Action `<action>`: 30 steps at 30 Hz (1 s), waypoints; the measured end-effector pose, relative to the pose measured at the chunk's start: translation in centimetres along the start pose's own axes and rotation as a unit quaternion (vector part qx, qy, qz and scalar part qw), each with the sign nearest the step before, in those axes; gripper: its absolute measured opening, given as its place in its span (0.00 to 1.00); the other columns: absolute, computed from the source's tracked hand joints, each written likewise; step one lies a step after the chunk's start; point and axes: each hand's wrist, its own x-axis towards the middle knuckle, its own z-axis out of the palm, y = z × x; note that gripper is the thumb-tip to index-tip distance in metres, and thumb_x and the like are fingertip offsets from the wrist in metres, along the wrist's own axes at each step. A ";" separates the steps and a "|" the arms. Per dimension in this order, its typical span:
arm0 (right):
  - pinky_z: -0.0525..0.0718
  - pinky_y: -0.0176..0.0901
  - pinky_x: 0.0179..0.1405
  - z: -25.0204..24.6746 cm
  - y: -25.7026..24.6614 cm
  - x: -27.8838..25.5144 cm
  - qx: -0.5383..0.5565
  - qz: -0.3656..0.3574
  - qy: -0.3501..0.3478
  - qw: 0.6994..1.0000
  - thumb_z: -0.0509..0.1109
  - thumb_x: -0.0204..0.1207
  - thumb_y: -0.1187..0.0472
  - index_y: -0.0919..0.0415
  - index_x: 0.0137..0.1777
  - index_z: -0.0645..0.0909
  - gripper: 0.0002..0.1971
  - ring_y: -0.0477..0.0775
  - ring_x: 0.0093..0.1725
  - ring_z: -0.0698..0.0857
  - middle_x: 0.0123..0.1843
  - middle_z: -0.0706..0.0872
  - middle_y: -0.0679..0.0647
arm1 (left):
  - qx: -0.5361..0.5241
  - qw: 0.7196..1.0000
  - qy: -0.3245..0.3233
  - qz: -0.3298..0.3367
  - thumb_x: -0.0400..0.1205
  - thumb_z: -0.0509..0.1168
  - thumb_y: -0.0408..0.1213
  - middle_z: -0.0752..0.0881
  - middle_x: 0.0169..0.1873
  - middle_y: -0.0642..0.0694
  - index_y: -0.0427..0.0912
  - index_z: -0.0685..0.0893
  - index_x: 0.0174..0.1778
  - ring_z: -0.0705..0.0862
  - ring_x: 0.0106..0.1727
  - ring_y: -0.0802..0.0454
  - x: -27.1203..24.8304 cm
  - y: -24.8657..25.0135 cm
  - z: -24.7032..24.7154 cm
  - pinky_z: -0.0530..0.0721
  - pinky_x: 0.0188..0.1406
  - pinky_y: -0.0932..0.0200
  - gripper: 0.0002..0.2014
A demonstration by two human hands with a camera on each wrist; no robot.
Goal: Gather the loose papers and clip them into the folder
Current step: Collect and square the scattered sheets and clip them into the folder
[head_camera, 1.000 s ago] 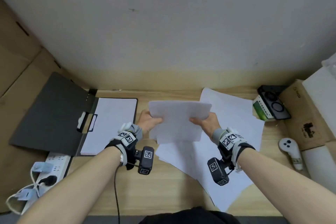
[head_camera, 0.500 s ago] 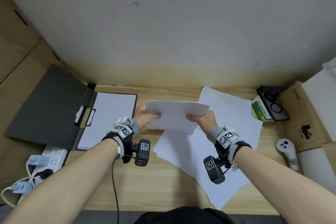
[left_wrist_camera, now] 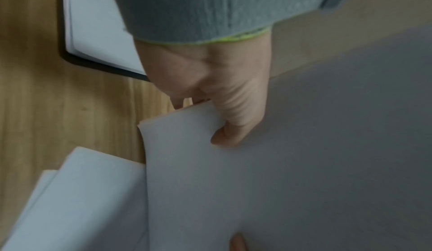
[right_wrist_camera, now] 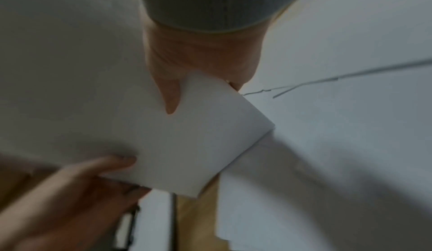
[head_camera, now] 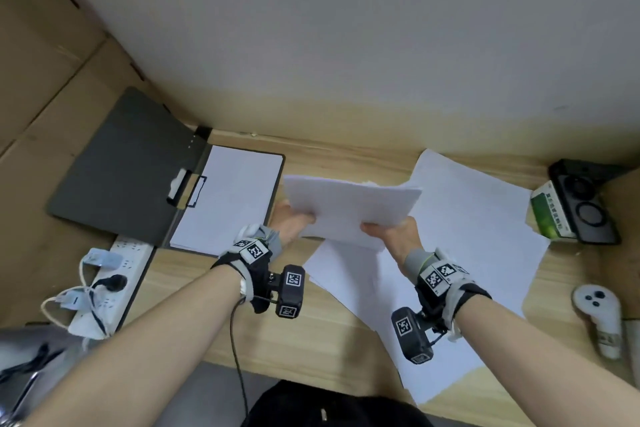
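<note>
Above our light wooden desk (head_camera: 214, 315), left hand (head_camera: 289, 224) and right hand (head_camera: 398, 236) keep pinching the white paper stack (head_camera: 349, 206), now nearer the open dark grey folder (head_camera: 117, 170).

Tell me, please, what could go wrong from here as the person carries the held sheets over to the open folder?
The held stack is pinched only at its near corners by the left hand and right hand, and its far edge looks uneven, so sheets may slip or fan out. More loose papers remain on the desk and could be left unclipped. The folder already holds paper beside its clip, so new sheets may misalign.
</note>
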 end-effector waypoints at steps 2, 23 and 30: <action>0.86 0.43 0.54 0.1 -0.1 0.4 0.018 -0.008 0.008 1.000 0.84 0.63 0.71 0.57 0.48 0.88 0.16 0.50 0.48 0.90 0.48 0.93 0.52 | -0.009 1.000 -0.005 0.006 0.71 0.69 0.22 0.86 0.45 0.44 0.33 0.83 0.50 0.85 0.47 0.49 0.3 0.2 -0.5 0.81 0.45 0.59 0.12; 0.84 0.43 0.37 16.0 3.0 5.5 -0.084 0.084 0.101 0.988 0.82 0.69 0.62 0.62 0.50 0.87 0.11 0.54 0.35 0.87 0.39 0.90 0.54 | 0.178 0.977 -0.076 -0.093 0.81 0.67 0.36 0.90 0.36 0.39 0.35 0.84 0.42 0.88 0.28 0.46 13.8 -6.9 -17.8 0.83 0.24 0.64 0.08; 0.89 0.55 0.47 22.6 3.9 8.1 -0.111 0.121 0.100 0.981 0.84 0.67 0.61 0.63 0.49 0.87 0.13 0.60 0.41 0.89 0.42 0.91 0.58 | 0.353 0.927 -0.012 -0.128 0.79 0.60 0.43 0.82 0.57 0.32 0.34 0.60 0.73 0.89 0.50 0.33 18.5 -10.6 -24.1 0.88 0.53 0.41 0.29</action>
